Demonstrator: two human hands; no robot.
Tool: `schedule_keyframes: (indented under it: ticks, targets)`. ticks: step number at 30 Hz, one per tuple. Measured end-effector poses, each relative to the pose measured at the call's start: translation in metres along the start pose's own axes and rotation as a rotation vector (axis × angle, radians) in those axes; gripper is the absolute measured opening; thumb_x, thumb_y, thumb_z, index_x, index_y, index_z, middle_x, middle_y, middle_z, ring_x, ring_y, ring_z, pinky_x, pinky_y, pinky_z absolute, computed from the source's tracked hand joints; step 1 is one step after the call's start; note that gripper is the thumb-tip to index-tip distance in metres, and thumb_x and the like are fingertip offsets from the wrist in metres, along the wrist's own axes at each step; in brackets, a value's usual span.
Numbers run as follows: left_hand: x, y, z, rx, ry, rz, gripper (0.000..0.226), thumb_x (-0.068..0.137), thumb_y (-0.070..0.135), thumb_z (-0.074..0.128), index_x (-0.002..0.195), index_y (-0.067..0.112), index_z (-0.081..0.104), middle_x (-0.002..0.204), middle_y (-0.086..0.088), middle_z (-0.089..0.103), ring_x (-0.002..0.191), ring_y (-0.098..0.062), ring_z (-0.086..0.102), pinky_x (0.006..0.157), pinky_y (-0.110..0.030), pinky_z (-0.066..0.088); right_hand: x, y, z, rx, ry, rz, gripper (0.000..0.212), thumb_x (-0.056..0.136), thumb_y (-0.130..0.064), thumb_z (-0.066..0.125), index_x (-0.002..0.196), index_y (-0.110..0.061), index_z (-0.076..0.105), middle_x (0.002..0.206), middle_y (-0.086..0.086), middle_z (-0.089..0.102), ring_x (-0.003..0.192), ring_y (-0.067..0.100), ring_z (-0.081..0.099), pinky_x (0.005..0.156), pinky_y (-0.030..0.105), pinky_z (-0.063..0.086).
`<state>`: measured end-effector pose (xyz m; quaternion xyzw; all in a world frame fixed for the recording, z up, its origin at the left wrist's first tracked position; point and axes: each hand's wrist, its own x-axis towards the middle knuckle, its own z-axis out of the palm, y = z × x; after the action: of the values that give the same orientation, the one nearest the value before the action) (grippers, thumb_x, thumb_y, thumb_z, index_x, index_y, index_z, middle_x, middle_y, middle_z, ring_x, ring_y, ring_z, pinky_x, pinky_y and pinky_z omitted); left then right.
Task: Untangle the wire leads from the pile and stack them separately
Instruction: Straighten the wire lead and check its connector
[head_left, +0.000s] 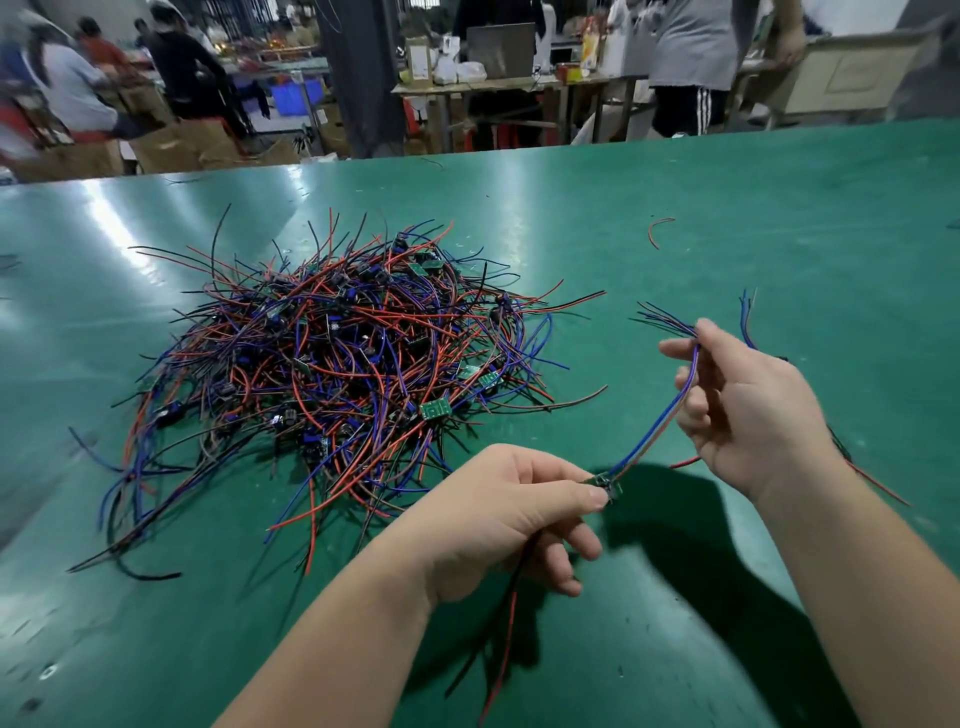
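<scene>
Left hand (498, 514) pinches the tiny board (603, 485) of one wire lead (655, 423), red and black tails dangling. Right hand (748, 410) grips its blue strands; the pile (332, 364) sits left on the green table (727, 208).

A tangled pile of red, blue and black wire leads with small green circuit boards (332, 364) lies on the flat green table (727, 208), left of centre. Right of it and nearer, the left hand (498, 519) pinches the board of one blue-and-red wire lead (660, 421). Its wires run up and back to the right hand (748, 410). A short curved red wire scrap (657, 228) lies far back on the right.
</scene>
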<state>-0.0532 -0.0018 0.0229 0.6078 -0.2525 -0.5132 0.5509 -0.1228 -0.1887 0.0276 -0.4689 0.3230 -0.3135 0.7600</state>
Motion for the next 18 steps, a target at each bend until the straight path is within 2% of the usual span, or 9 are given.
schedule_keyframes:
  ticks: [1,3,6,9,12,15,18]
  targets:
    - [0.001,-0.001,0.000,0.030,0.009,-0.006,0.003,0.091,0.014,0.061,0.090,0.013,0.063,0.061,-0.005,0.067,0.039,-0.010,0.054,0.049,-0.025,0.054,0.000,0.000,0.000,-0.002,0.018,0.000,0.028,0.094,-0.026,0.055,0.076,-0.006,0.064,0.044,-0.001,0.049,0.031,0.006,0.036,0.033,0.012,0.027]
    - [0.002,-0.003,-0.002,0.081,0.026,-0.017,0.009,0.090,0.018,0.063,0.098,0.014,0.061,0.066,-0.008,0.069,0.043,-0.014,0.058,0.050,-0.025,0.053,0.001,0.000,0.000,-0.008,0.021,-0.005,0.026,0.093,-0.022,0.056,0.074,-0.004,0.062,0.043,-0.002,0.048,0.031,0.005,0.036,0.033,0.012,0.027]
    - [0.002,-0.003,-0.003,0.098,0.005,-0.030,0.010,0.086,0.026,0.067,0.087,0.016,0.067,0.073,-0.010,0.070,0.049,-0.017,0.062,0.051,-0.025,0.054,0.000,0.002,0.001,-0.036,-0.017,-0.059,0.024,0.092,-0.018,0.058,0.075,-0.002,0.063,0.043,-0.002,0.047,0.031,0.004,0.037,0.032,0.012,0.027]
    - [0.003,-0.006,-0.002,0.158,-0.012,-0.007,0.010,0.086,0.023,0.069,0.078,0.017,0.069,0.073,-0.002,0.069,0.056,-0.013,0.064,0.052,-0.022,0.054,-0.004,0.007,0.004,-0.089,-0.066,-0.144,0.021,0.092,-0.017,0.059,0.080,-0.002,0.065,0.041,-0.001,0.049,0.030,0.004,0.040,0.033,0.013,0.029]
    - [0.004,-0.007,0.001,0.155,-0.043,0.007,0.004,0.084,0.017,0.071,0.087,0.016,0.069,0.066,0.003,0.065,0.055,-0.010,0.064,0.054,-0.020,0.053,-0.007,0.010,0.008,-0.139,-0.107,-0.198,0.018,0.091,-0.019,0.059,0.084,-0.005,0.067,0.043,0.001,0.054,0.032,0.006,0.047,0.035,0.014,0.035]
    - [0.003,-0.006,0.003,0.131,-0.129,0.011,0.016,0.087,0.015,0.067,0.103,0.014,0.070,0.069,0.007,0.064,0.055,-0.006,0.059,0.055,-0.019,0.052,-0.009,0.012,0.011,-0.102,-0.199,-0.146,0.022,0.093,-0.024,0.054,0.089,-0.007,0.067,0.048,0.002,0.058,0.036,0.008,0.054,0.036,0.015,0.040]
    - [-0.001,-0.004,0.001,0.103,-0.261,0.044,0.017,0.085,0.019,0.063,0.098,0.021,0.074,0.073,0.010,0.066,0.064,-0.005,0.059,0.059,-0.018,0.050,-0.009,0.014,0.012,-0.069,-0.319,-0.003,0.032,0.096,-0.030,0.046,0.095,-0.006,0.065,0.058,0.007,0.061,0.041,0.012,0.058,0.040,0.017,0.046]
